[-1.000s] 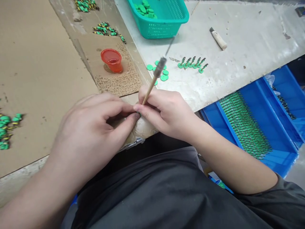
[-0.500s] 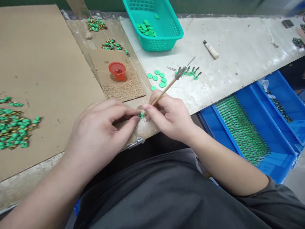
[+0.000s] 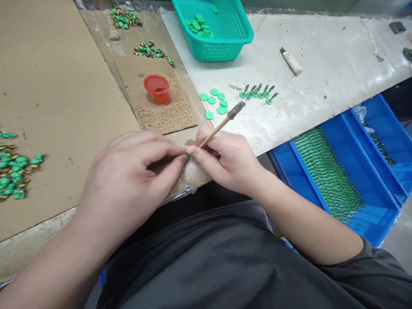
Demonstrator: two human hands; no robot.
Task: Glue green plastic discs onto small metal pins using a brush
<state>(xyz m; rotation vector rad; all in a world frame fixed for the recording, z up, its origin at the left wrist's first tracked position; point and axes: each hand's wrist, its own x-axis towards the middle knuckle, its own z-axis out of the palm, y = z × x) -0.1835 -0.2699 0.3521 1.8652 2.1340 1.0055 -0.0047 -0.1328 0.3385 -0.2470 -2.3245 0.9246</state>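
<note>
My left hand (image 3: 128, 180) and my right hand (image 3: 225, 159) meet at the table's near edge, fingertips pinching one small green piece (image 3: 190, 157) between them. The right hand also holds a thin wooden brush (image 3: 222, 124), its dark tip pointing up and to the right. Just beyond the hands lie several loose green discs (image 3: 214, 102) and a short row of small green painted figures (image 3: 259, 91) on the white surface.
A red cup (image 3: 157, 88) stands on a spotted cardboard scrap. A teal basket (image 3: 222, 32) holds more green discs. Painted green pieces (image 3: 14, 171) lie on the cardboard at left, more at the back. Blue bins (image 3: 337, 171) with green parts sit lower right. A small tool (image 3: 291, 61) lies beyond.
The brush has swung from near upright to a lower slant toward the right. Both hands have stayed pinched together at the table's edge.
</note>
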